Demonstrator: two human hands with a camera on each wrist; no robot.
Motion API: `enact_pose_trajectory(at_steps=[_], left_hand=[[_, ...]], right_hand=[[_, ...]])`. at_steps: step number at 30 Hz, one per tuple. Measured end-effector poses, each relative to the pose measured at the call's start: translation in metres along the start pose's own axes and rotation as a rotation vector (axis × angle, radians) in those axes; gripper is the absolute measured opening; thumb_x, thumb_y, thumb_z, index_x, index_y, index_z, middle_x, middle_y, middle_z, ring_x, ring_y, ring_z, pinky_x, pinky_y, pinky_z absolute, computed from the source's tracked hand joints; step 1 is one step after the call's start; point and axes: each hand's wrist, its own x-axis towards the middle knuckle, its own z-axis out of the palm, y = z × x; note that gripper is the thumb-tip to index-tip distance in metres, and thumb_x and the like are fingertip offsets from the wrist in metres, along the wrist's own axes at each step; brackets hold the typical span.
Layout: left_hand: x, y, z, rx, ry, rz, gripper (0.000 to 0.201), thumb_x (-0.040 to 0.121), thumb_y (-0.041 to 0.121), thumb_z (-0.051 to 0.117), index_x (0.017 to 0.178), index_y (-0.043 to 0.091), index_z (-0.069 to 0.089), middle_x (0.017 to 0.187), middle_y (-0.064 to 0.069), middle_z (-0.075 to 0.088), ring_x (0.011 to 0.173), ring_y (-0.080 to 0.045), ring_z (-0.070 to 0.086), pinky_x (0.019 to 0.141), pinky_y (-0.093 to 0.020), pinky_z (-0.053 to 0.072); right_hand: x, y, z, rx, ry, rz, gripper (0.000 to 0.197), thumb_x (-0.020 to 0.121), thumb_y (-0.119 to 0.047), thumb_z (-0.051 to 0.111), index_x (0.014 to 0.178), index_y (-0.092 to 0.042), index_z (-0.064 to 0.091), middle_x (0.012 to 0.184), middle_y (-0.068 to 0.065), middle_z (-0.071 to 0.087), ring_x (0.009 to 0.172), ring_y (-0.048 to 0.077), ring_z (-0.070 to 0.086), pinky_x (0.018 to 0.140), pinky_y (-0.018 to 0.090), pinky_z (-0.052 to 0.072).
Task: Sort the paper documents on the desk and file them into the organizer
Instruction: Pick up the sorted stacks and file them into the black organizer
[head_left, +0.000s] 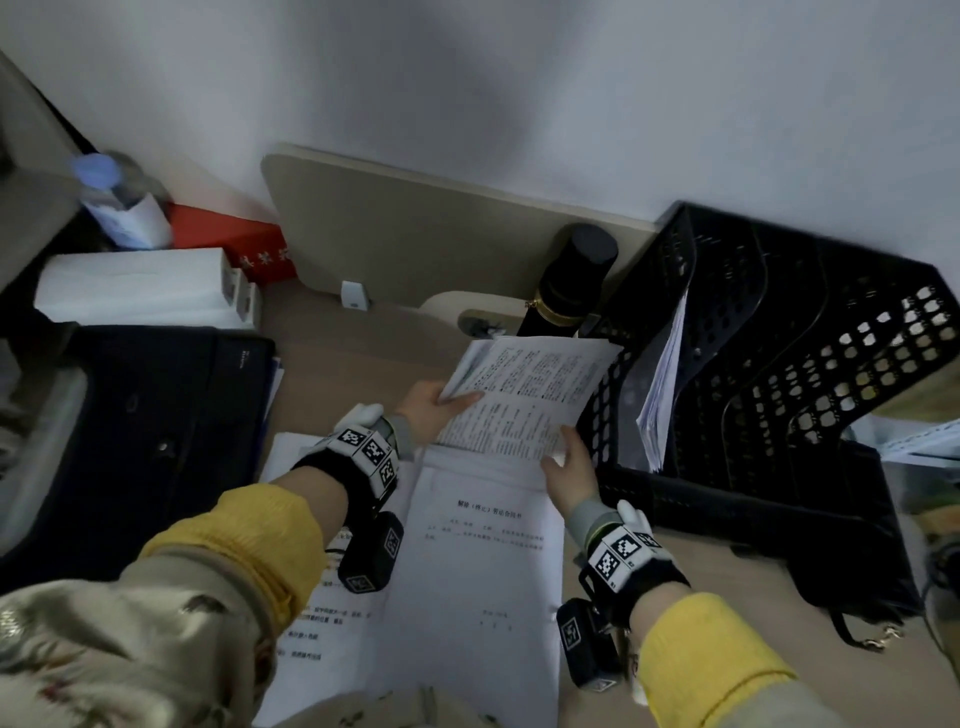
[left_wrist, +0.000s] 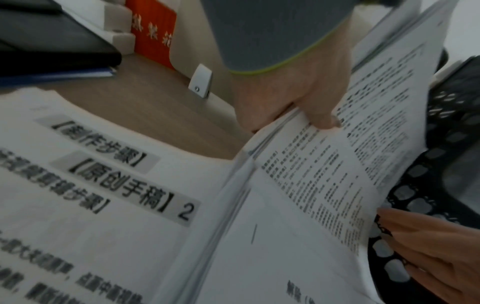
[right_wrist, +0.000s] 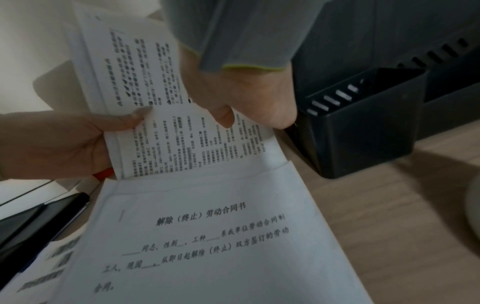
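Between my two hands, a stapled bundle of printed pages was lifted off the desk, its far end tilted up toward the black mesh organizer. My left hand pinched the bundle's left edge, thumb laid on the printed face and the other fingers hidden under the sheets. My right hand gripped the near right corner, thumb on top, with the rest of its fingers behind the paper where I could not see them. The bundle's long axis ran from my hands away toward the wall, leaning slightly right, so its top right corner nearly reached the organizer's front lattice; whether they touched, I could not tell.

Beneath it lay a flat contract sheet, long axis toward me, overlapping another printed sheet on its left. One slot of the organizer already held a sheaf of papers, standing on edge. A black flask with a gold band stood just behind the lifted bundle. Farther left sat a black case, a white box, a red box and a water bottle.
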Motion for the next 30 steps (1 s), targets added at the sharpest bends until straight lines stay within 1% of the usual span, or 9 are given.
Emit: enact_pose_trajectory(at_steps=[3,5,9,13,17,19,22,25,30], left_hand=[[-0.013,0.015,-0.007,-0.030,0.028,0.056,0.028,0.086,0.036,0.065,0.097,0.011,0.070,0.103,-0.019,0.071,0.094,-0.029,0.066,0.093,-0.045,0.052],[-0.029,0.027,-0.011,-0.052,0.062,0.104,0.019,0.086,0.034,0.065,0.090,0.016,0.070,0.096,-0.014,0.070,0.088,-0.024,0.066,0.090,-0.042,0.053],[-0.059,0.046,-0.018,-0.133,0.073,0.178,0.029,0.088,0.030,0.064,0.107,0.008,0.069,0.105,-0.015,0.071,0.094,-0.027,0.068,0.089,-0.041,0.055],[-0.082,0.051,-0.030,-0.111,0.113,0.255,0.050,0.073,0.056,0.072,0.099,0.013,0.070,0.096,-0.011,0.066,0.088,-0.024,0.061,0.087,-0.042,0.051],[-0.106,0.052,-0.041,-0.084,0.077,0.259,0.026,0.085,0.035,0.067,0.103,0.016,0.071,0.107,-0.011,0.071,0.099,-0.025,0.067,0.092,-0.044,0.053],[-0.114,0.048,-0.046,-0.049,0.053,0.247,0.018,0.086,0.033,0.066,0.099,0.021,0.070,0.101,-0.007,0.071,0.091,-0.020,0.067,0.085,-0.038,0.055],[-0.125,0.038,-0.048,-0.082,0.010,0.213,0.014,0.087,0.030,0.065,0.097,0.020,0.069,0.093,0.002,0.071,0.084,-0.011,0.068,0.070,-0.025,0.055],[-0.129,0.031,-0.043,-0.110,-0.023,0.207,0.026,0.088,0.029,0.064,0.107,0.012,0.068,0.103,-0.006,0.071,0.093,-0.019,0.069,0.079,-0.033,0.057],[-0.128,0.016,-0.038,-0.131,-0.032,0.223,0.034,0.089,0.019,0.064,0.120,0.004,0.062,0.116,-0.014,0.067,0.105,-0.028,0.065,0.092,-0.043,0.053]], right_hand=[[-0.009,-0.013,-0.008,0.052,0.028,-0.016,0.057,0.094,-0.007,0.045,0.147,-0.020,0.027,0.150,0.004,0.035,0.137,0.025,0.035,0.114,0.041,0.031],[-0.019,-0.023,-0.013,0.069,0.052,-0.055,0.056,0.094,-0.009,0.046,0.146,-0.020,0.029,0.146,0.004,0.041,0.134,0.026,0.040,0.111,0.040,0.035],[-0.041,-0.041,-0.017,0.074,0.083,-0.117,0.059,0.095,-0.025,0.050,0.147,-0.025,0.024,0.146,0.001,0.039,0.133,0.026,0.040,0.109,0.038,0.035],[-0.059,-0.048,-0.018,0.067,0.099,-0.182,0.069,0.092,-0.034,0.054,0.150,-0.026,0.016,0.154,0.000,0.027,0.141,0.023,0.030,0.115,0.038,0.029],[-0.072,-0.054,-0.015,0.140,0.127,-0.255,0.076,0.090,-0.031,0.059,0.150,-0.021,0.015,0.156,0.001,0.023,0.143,0.020,0.025,0.115,0.035,0.025],[-0.077,-0.057,-0.015,0.193,0.125,-0.298,0.070,0.089,-0.026,0.062,0.147,-0.017,0.024,0.150,0.001,0.034,0.138,0.018,0.032,0.110,0.032,0.030],[-0.084,-0.055,-0.014,0.217,0.092,-0.303,0.056,0.088,-0.026,0.062,0.136,-0.015,0.035,0.127,0.001,0.049,0.114,0.014,0.045,0.097,0.032,0.039],[-0.083,-0.044,-0.017,0.245,0.132,-0.308,0.034,0.090,-0.022,0.059,0.122,-0.025,0.047,0.108,-0.007,0.057,0.108,0.019,0.055,0.095,0.038,0.047],[-0.092,-0.037,-0.018,0.196,0.227,-0.371,0.014,0.092,-0.012,0.053,0.100,-0.023,0.057,0.092,-0.002,0.065,0.098,0.028,0.064,0.086,0.042,0.054]])
